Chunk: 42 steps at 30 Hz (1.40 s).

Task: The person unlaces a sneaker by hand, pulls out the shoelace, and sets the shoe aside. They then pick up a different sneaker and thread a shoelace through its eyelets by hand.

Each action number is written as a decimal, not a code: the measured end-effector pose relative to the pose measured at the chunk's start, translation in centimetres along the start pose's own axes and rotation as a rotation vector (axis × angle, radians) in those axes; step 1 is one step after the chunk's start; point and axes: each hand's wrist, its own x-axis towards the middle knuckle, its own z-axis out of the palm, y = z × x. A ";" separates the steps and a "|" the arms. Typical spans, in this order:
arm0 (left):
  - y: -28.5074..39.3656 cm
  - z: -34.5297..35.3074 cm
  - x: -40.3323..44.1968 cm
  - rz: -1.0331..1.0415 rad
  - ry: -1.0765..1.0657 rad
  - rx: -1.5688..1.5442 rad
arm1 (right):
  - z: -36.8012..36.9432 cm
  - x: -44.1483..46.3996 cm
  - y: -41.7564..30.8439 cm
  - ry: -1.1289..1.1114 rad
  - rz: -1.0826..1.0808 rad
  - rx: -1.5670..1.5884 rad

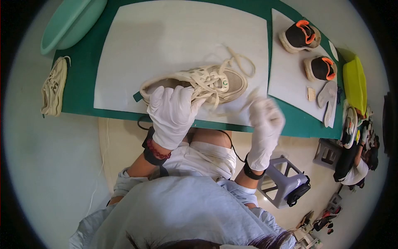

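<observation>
A cream lace-up shoe (234,85) lies on a white board (186,37), its toe to the right and its laces partly loose. My left hand (172,110), in a white glove, is closed on the shoe's near side by the ankle opening. My right hand (265,118), gloved too and blurred by motion, is closed to the right of the toe. A shoelace (232,113) stretches from the shoe towards its fingers. Another loop of lace (244,60) lies beyond the toe.
A matching shoe (55,89) stands at the left table edge, below a green basin (72,25). Black-and-orange shoes (300,35) and grey insoles (326,95) are on the right board (286,79). A stool (284,180) stands nearby; another person (356,172) is far right.
</observation>
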 end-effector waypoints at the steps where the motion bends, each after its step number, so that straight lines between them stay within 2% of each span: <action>1: 0.1 -0.3 0.1 0.000 -0.018 0.004 | 0.4 1.0 -0.7 0.136 -0.061 0.081; 2: 0.2 -0.6 0.1 -0.004 -0.030 -0.015 | 1.0 1.7 -1.8 0.241 -0.129 0.193; 5: 0.2 -1.6 0.4 -0.019 -0.065 -0.069 | 2.1 1.9 -2.6 0.358 -0.365 -0.128; 6: 0.4 -2.1 0.5 -0.027 -0.081 -0.089 | 1.9 1.5 -2.4 0.371 -0.372 -0.244; 9: 0.4 -2.3 0.5 -0.036 -0.099 -0.104 | 1.2 0.5 0.9 0.228 -0.234 -0.227; 12: 0.3 -1.9 0.2 -0.024 -0.092 -0.066 | 1.7 -0.3 0.4 -0.026 -0.384 -0.407; 15: 0.2 -0.8 -0.1 -0.006 -0.040 -0.027 | 3.5 -0.7 -1.5 -0.054 -0.264 -0.410; 16: 0.2 -0.6 -0.1 -0.001 -0.015 -0.014 | 3.8 -0.2 -1.5 -0.073 -0.377 -0.493; 19: 0.0 -0.5 0.0 0.019 0.023 -0.022 | 5.3 -0.2 -0.8 -0.117 -0.475 -0.570; 23: 0.1 -0.3 -0.2 0.008 -0.002 -0.013 | 5.7 -0.9 0.2 -0.088 -0.502 -0.623; 24: 0.2 -0.6 -0.2 -0.006 -0.029 -0.021 | 5.6 -0.8 0.0 -0.071 -0.622 -0.620; 27: -0.1 -0.5 -0.3 -0.011 -0.086 -0.024 | 5.0 -2.4 -0.7 -0.314 -0.181 -0.192; 28: -0.2 -0.4 -0.5 -0.008 -0.105 -0.022 | 4.7 -2.8 -1.8 -0.396 0.029 -0.242; 31: -0.2 -0.1 -0.6 0.001 -0.044 -0.017 | 3.9 -2.0 -1.6 -0.517 0.172 -0.107; 32: -0.3 -0.1 -0.6 -0.002 -0.055 -0.028 | 4.3 -1.9 -1.7 -0.351 -0.012 -0.196; 35: -0.4 0.0 -0.8 -0.015 -0.088 -0.051 | 4.9 0.6 -0.6 0.019 -0.357 -0.454; 38: -0.3 -0.1 -0.9 -0.028 -0.116 -0.057 | 5.0 1.6 -2.4 -0.030 -0.359 -0.663; 42: -0.2 -0.3 -0.8 -0.025 -0.103 -0.071 | 6.2 2.0 -1.9 -0.120 -0.404 -0.594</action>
